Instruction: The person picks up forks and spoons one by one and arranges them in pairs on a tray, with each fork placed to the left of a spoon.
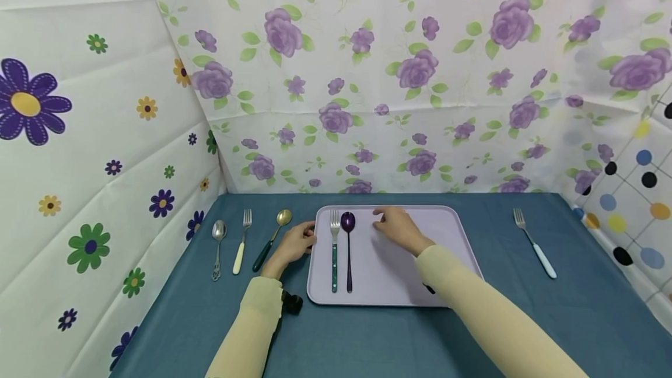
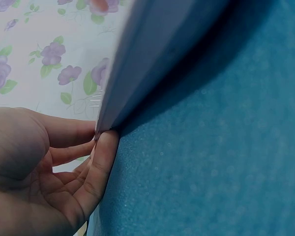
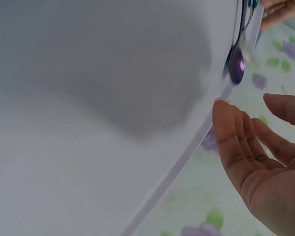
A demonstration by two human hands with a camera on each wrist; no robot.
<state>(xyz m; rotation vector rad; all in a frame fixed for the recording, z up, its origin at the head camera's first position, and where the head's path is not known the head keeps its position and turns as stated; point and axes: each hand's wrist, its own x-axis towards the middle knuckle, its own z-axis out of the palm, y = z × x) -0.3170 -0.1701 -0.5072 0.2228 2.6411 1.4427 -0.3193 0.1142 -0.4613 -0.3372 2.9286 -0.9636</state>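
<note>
A pale lilac tray [image 1: 388, 296] lies on the blue cloth, and my left hand [image 1: 295, 242] pinches its left rim between thumb and fingers, as the left wrist view shows close up at the tray edge [image 2: 115, 83]. On the tray's left part, a fork with a speckled green handle [image 1: 334, 255] lies beside a dark purple spoon [image 1: 349, 223], both heads pointing away from me. Over the tray's far middle, right of the spoon, hovers my right hand [image 1: 399, 228]. Its fingers are loosely bent with the thumb apart, and nothing is between them [image 3: 265, 167].
Left of the tray lie a silver spoon [image 1: 217, 244], a cream-handled fork [image 1: 241, 244] and a gold spoon with a dark green handle [image 1: 272, 241]. A fork with a pale blue handle [image 1: 535, 244] lies to the right. Flowered sheets [image 1: 367, 86] wall the table's back.
</note>
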